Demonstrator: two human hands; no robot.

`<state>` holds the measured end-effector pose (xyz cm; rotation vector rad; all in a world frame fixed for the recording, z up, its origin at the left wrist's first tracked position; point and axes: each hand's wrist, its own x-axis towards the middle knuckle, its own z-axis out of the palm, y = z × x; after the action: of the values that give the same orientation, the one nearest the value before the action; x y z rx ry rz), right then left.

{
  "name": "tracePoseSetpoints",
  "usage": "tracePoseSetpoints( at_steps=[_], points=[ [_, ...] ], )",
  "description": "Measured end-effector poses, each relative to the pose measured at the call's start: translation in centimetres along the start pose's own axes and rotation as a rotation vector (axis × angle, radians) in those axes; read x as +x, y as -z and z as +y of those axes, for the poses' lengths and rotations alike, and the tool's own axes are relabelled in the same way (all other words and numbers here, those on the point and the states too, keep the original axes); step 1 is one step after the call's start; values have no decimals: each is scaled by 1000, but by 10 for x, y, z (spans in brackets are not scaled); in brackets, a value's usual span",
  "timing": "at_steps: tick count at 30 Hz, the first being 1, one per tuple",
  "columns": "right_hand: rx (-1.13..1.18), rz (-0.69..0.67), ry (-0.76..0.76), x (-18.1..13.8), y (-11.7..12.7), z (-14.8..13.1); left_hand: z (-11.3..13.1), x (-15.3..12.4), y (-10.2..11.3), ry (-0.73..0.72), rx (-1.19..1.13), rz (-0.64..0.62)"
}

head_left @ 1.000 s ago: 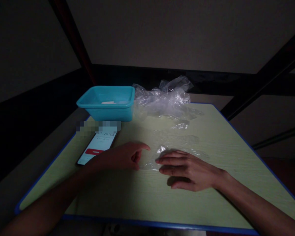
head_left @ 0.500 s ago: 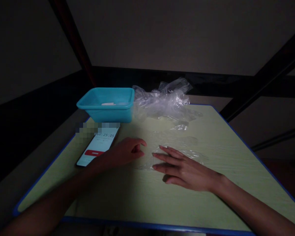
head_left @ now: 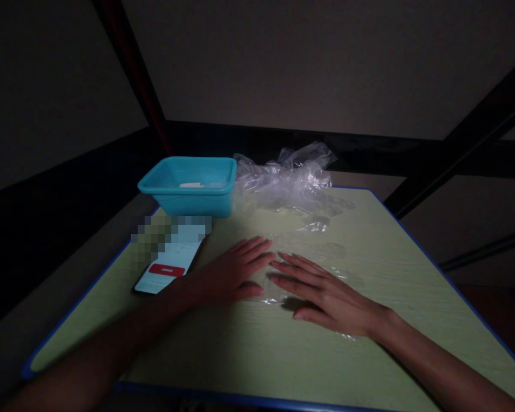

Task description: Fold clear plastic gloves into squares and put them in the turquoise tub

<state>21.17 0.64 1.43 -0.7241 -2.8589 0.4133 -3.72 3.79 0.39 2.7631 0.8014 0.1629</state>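
Observation:
A thin clear plastic glove (head_left: 332, 250) lies flat on the table, its outline faint against the surface. My left hand (head_left: 236, 272) rests palm down over its left part, fingers stretched out and thumb apart. From the right, my right hand (head_left: 326, 292) lies flat over the plastic with its fingers spread. The fingertips of both hands come close together near the middle. Neither hand grips anything. Parts of the glove are hidden beneath my hands.
A crumpled pile of clear plastic gloves (head_left: 287, 180) sits at the back of the pale green table (head_left: 249, 357), which has a blue edge. Left of the pile stands a blue plastic basket (head_left: 193, 203) with something white inside. A phone (head_left: 171, 257) lies near my left forearm.
My left hand has opened from a curled shape and flattened onto the plastic, reaching slightly right. My right hand stays spread in nearly the same place.

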Motion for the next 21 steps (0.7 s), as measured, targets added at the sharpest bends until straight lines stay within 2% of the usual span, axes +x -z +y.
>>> tracePoseSetpoints(
  at_steps=[8, 15, 19, 21],
  points=[
    [-152, 106, -188, -5, 5, 12, 8, 3, -1, 69, 89, -67],
    [-273, 276, -376, -15, 24, 34, 29, 4, -8, 105, 92, 28],
    [-178, 324, -347, -16, 23, 36, 32, 4, -6, 25, 29, 141],
    [-132, 307, -303, -13, 19, 32, 31, 4, -3, -76, -17, 118]
  ],
)
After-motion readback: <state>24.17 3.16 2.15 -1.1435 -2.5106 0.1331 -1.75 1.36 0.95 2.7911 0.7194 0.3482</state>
